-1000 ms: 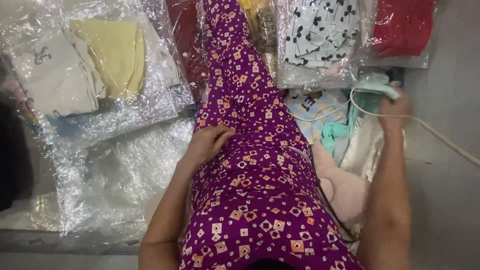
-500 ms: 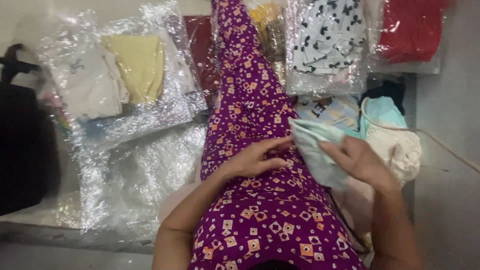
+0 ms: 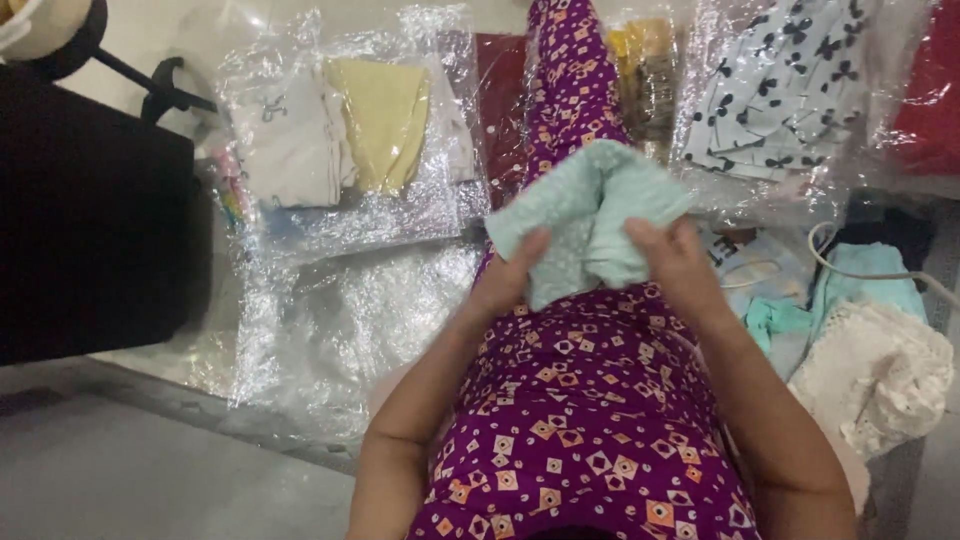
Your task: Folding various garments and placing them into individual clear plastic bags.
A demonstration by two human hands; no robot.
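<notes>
Both forearms reach forward, left hand and right hand raised side by side, fingers pinched closed.

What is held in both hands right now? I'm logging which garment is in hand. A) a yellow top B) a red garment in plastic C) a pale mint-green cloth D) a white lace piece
C: the left hand and right hand both grip the mint-green cloth above the lap; the lace piece lies untouched on the right.

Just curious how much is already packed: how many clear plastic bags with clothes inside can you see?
4, maybe more hidden: white-and-yellow bag upper left; yellow bag right of the leg; bow-print bag further right; red bag at the right edge.
</notes>
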